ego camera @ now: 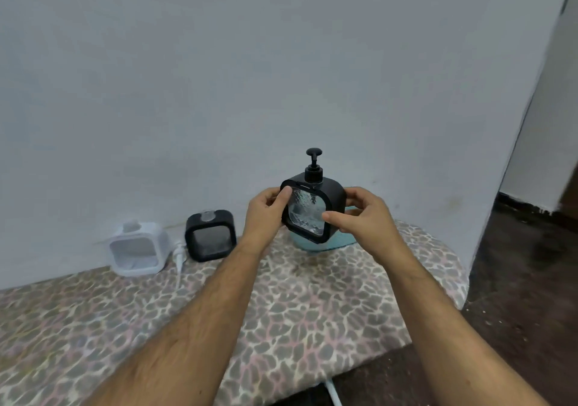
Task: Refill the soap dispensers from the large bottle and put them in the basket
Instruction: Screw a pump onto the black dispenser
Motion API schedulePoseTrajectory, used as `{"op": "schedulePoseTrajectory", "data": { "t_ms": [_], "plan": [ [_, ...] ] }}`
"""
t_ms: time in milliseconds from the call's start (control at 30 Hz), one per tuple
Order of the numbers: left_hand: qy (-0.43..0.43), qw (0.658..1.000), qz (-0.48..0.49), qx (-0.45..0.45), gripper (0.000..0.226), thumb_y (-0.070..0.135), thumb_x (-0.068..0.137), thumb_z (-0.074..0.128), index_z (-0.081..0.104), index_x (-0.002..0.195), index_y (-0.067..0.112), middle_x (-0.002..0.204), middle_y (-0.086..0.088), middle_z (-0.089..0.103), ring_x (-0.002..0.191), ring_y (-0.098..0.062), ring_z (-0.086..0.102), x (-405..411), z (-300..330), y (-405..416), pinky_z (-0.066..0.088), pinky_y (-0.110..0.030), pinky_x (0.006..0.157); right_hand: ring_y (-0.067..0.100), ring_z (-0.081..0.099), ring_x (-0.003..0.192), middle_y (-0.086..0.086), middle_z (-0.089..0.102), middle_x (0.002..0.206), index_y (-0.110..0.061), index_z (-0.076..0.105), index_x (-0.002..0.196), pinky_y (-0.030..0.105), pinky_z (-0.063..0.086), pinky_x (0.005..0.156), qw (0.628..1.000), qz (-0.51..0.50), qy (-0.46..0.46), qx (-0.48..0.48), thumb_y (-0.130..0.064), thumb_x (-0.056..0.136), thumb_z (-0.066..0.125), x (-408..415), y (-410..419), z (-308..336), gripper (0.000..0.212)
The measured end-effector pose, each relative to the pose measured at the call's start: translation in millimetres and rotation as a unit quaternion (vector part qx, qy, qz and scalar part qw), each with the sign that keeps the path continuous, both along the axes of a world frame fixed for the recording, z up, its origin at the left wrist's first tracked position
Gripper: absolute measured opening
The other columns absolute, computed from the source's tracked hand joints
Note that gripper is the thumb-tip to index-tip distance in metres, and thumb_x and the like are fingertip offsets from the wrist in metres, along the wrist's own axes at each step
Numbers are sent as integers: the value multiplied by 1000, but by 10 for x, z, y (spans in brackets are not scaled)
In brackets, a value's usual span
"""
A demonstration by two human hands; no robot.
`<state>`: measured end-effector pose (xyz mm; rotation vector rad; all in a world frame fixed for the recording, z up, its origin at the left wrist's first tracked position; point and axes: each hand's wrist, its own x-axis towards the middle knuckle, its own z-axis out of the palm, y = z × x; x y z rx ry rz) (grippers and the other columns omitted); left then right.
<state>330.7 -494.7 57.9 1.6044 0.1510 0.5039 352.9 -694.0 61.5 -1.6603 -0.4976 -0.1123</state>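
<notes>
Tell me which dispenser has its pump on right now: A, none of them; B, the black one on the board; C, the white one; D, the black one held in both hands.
D: the held black dispenser, gripped by the left hand and right hand, has a black pump on top; the white dispenser and the black dispenser on the board show open necks.
</notes>
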Motion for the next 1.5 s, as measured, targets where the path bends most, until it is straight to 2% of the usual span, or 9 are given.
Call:
{"op": "schedulePoseTrajectory", "data": {
  "t_ms": [200,333,633,833,1033,1133,1267,1400,1500],
  "plan": [
    [-3,999,-34,-6,23,23,100,55,68,111,7,106,-10,73,103,-26,69,704,118,-168,58,-41,90,-1,67,71,-8,70,95,-22,67,105,18,52,68,997,-75,-27,-3,-15,70,87,490,-78,83,40],
    [21,997,-59,39,33,42,97,47,72,99,20,104,-2,75,105,-22,68,1088,140,-243,51,-47,100,0,68,75,-11,69,97,-23,65,106,21,53,72,993,-114,-29,-27,-22,69,88,791,-112,72,43],
    [112,978,-130,116,53,55,101,35,60,128,16,124,4,64,114,-13,57,1502,84,-364,40,-40,108,6,63,84,-17,63,92,-22,61,104,22,48,68,974,-181,-27,-135,-33,69,86,1114,-130,-129,44],
    [140,974,-140,109,49,53,102,36,58,125,15,120,3,66,107,-12,60,1623,-68,-391,50,-36,94,10,64,84,-12,66,90,-22,59,103,32,55,74,953,-199,-14,-226,-39,68,83,1278,-125,-278,46],
    [172,966,-150,121,49,54,97,49,65,114,11,110,-3,72,102,-17,67,1777,-302,-289,52,-39,96,23,58,92,-2,59,88,-20,61,88,42,56,73,905,-224,14,-361,-50,60,81,1364,6,-358,46],
    [197,956,-167,140,40,42,100,52,62,119,8,107,-2,70,88,-10,63,1818,-349,-288,49,-24,76,24,50,101,0,49,96,-19,65,96,41,54,82,876,-235,18,-421,-53,63,80,1390,64,-352,50],
    [228,942,-200,144,40,43,100,49,58,127,14,120,-5,68,107,-17,63,1894,-393,-264,50,-34,96,25,46,107,1,40,100,-18,63,105,34,45,82,846,-241,24,-475,-48,71,77,1439,86,-308,47],
    [264,925,-214,171,43,50,101,43,57,128,19,124,-8,67,101,-19,58,1917,-423,-299,47,-31,76,26,48,112,3,44,104,-20,62,111,37,44,87,824,-249,33,-508,-49,74,74,1464,99,-267,49],
    [267,921,-204,199,45,52,101,38,55,132,23,128,-2,63,117,-19,56,1933,-431,-314,48,-34,84,26,50,113,4,54,113,-21,61,113,38,45,91,811,-255,38,-525,-53,74,74,1477,115,-257,53]
  ]
}}
